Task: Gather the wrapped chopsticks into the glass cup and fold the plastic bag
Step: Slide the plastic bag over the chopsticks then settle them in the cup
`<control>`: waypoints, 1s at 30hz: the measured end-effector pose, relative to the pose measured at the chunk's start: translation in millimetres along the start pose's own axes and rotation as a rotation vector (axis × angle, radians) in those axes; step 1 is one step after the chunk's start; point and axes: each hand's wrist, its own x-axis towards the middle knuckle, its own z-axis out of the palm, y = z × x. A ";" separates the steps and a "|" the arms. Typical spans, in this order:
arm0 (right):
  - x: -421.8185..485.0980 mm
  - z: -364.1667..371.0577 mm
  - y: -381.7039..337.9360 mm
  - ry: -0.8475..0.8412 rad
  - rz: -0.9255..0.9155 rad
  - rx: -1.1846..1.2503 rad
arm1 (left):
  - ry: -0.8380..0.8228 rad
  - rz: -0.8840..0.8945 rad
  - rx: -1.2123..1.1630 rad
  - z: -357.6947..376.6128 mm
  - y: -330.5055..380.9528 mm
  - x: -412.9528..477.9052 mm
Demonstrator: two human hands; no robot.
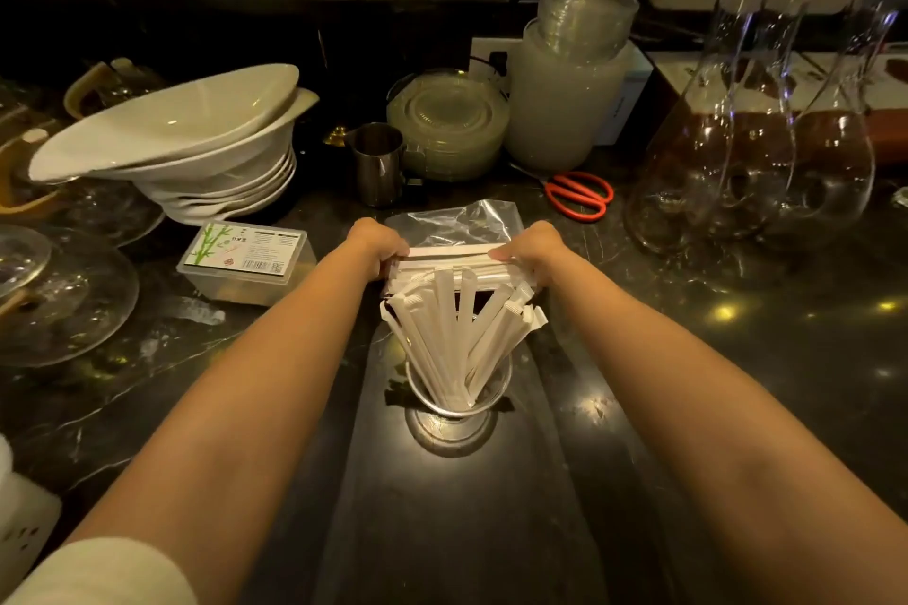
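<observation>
A glass cup (459, 400) stands on the dark counter in front of me, with several white wrapped chopsticks (454, 324) fanned out upright in it. Just behind it lies a sideways bundle of wrapped chopsticks (449, 263). My left hand (378, 243) grips its left end and my right hand (528, 248) grips its right end. A clear plastic bag (464, 221) lies flat on the counter behind and under the bundle, partly hidden by it.
Stacked white bowls (196, 147) and a clear toothpick box (248, 260) sit to the left. A steel cup (378, 162), stacked glass plates (449, 123) and red scissors (580, 194) stand behind. Glass carafes (756, 162) are at the right, glass dishes (64, 295) at far left.
</observation>
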 end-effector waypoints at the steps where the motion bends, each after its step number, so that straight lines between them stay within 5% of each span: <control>1: -2.0 -3.5 -4.8 0.011 -0.021 -0.003 | 0.020 0.043 -0.033 -3.4 4.2 -3.5; 10: -55.2 -34.3 -53.1 0.149 -0.308 0.163 | 0.196 0.472 -0.118 -41.7 48.8 -68.9; 17: -132.0 -37.5 -52.0 0.143 -0.497 0.262 | 0.308 0.645 -0.088 -61.8 41.3 -129.3; 30: -215.8 -2.2 47.7 0.094 -0.485 0.201 | 0.127 0.529 -0.414 -43.1 -85.6 -209.1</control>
